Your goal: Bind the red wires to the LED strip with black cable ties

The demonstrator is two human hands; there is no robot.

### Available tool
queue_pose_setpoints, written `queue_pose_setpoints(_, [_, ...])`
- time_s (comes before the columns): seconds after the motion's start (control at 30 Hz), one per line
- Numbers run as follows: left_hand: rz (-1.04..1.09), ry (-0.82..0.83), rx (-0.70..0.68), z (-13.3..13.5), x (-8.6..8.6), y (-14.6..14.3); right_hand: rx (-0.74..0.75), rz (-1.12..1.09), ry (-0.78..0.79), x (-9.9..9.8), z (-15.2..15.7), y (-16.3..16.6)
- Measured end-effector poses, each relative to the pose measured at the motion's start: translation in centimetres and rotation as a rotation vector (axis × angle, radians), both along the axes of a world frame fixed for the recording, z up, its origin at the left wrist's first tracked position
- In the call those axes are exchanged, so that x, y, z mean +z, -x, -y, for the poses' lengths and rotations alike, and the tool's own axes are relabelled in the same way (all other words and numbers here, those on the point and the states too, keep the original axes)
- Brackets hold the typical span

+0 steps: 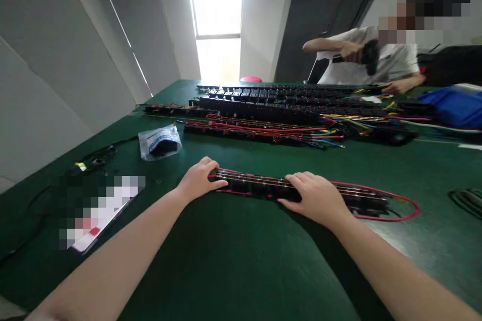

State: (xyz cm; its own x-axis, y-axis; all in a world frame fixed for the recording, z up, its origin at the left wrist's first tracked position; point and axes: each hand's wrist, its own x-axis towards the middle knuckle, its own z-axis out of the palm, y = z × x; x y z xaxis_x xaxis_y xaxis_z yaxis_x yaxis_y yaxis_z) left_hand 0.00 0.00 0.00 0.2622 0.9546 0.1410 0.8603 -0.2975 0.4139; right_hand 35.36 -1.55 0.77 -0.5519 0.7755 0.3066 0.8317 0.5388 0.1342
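A long black strip-like assembly with metal rods and red wires along it lies across the green table in front of me. My left hand grips its left end, thumb on the near side and fingers over the far side. Farther right, my right hand is wrapped over the strip past its middle. Beyond that hand a red wire loops out around the strip's right end. The strip's underside is hidden, as are parts under both hands.
Several similar wired black strips lie across the table's far side. A clear plastic bag, black cables and a white sheet or card are at left. Across the table, a person holds a power drill. Coiled cable lies far right.
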Motion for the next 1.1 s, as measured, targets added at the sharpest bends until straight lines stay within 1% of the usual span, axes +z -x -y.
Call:
queue_pose_setpoints(0.53, [-0.008, 0.065, -0.017, 0.13, 0.42, -0.07, 0.02, -0.014, 0.003, 0.2, -0.34, -0.06])
queue_pose_setpoints(1.1, [-0.008, 0.067, -0.009, 0.18, 0.55, -0.11, 0.012, -0.014, 0.006, 0.2, -0.29, -0.11])
